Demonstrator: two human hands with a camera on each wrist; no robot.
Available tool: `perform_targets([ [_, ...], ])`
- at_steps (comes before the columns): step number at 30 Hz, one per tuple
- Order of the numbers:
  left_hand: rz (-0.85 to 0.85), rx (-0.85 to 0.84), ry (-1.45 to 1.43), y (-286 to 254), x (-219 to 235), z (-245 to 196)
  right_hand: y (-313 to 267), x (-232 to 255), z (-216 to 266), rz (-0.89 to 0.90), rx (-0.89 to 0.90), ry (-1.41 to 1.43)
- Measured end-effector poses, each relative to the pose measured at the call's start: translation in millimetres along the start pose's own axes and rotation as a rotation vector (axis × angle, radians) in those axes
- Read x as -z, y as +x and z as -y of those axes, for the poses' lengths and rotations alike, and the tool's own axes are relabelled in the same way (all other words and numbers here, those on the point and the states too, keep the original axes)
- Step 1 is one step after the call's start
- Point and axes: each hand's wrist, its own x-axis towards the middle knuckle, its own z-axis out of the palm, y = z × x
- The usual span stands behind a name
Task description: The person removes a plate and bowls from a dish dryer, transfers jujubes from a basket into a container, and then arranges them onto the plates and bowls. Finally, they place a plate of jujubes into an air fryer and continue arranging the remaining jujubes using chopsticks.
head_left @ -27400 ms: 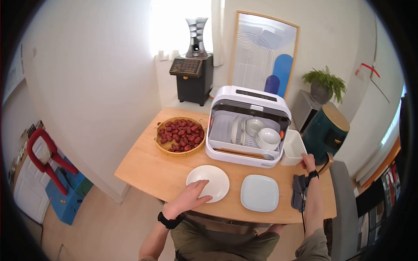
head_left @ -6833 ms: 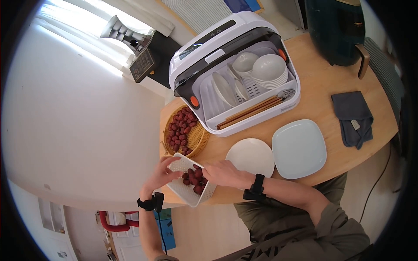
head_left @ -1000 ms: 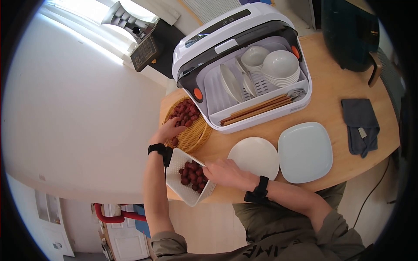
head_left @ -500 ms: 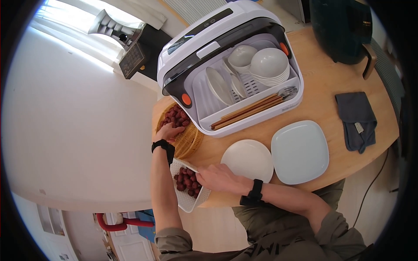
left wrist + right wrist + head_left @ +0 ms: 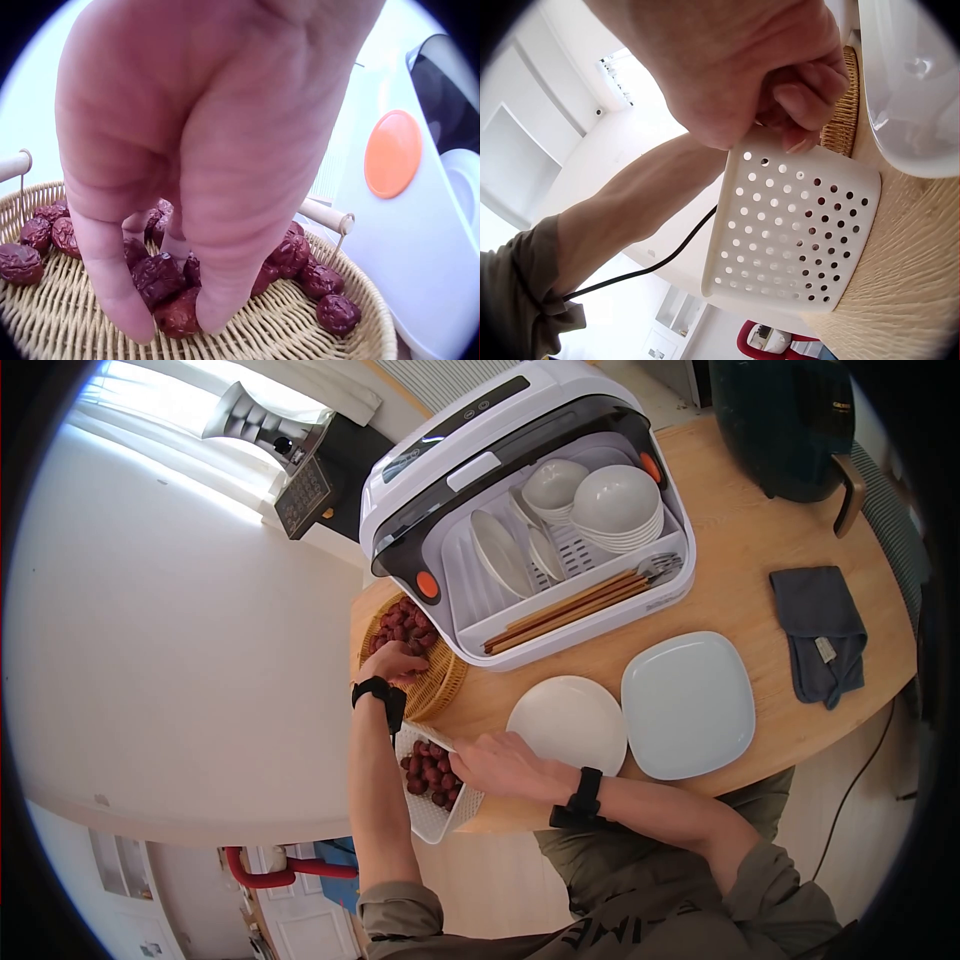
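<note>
Over the round wicker tray [image 5: 440, 685], my left hand [image 5: 393, 661] reaches down among wrinkled red dates [image 5: 405, 626]. Thumb and fingers of that hand [image 5: 199, 150] pinch a couple of dates [image 5: 159, 279] just above the woven bottom [image 5: 262, 330] in the left wrist view. My right hand [image 5: 508, 768] grips the rim of a perforated white basket [image 5: 432, 822], which stands tilted to my view at the table's front left and holds several dates [image 5: 432, 772]. In the right wrist view, curled fingers of this hand [image 5: 765, 90] hold the top edge of the basket's side [image 5: 776, 225].
Behind stands a white dish cabinet [image 5: 570, 650] with bowls, plates and chopsticks inside. A round white plate [image 5: 567, 725] and a square pale blue plate [image 5: 688, 705] lie at the front. Farther right are a grey cloth [image 5: 820, 620] and a dark green appliance [image 5: 785, 430].
The white basket, earlier beside the cabinet's right side, is now at the left with dates in it. My left hand moved from over it to the wicker tray, and its fingers have closed on dates.
</note>
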Motion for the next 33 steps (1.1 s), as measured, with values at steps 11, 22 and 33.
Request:
perform_targets([
  [11,-0.002,-0.048,0.034,-40,15,-2,0,2,2,0.036,-0.039,0.001],
  [22,-0.002,-0.243,-0.304,-187,25,38,0,6,5,0.082,-0.053,-0.017],
  [33,-0.047,-0.305,-0.094,-220,-20,67,1,-5,-1,0.025,-0.009,-0.069],
])
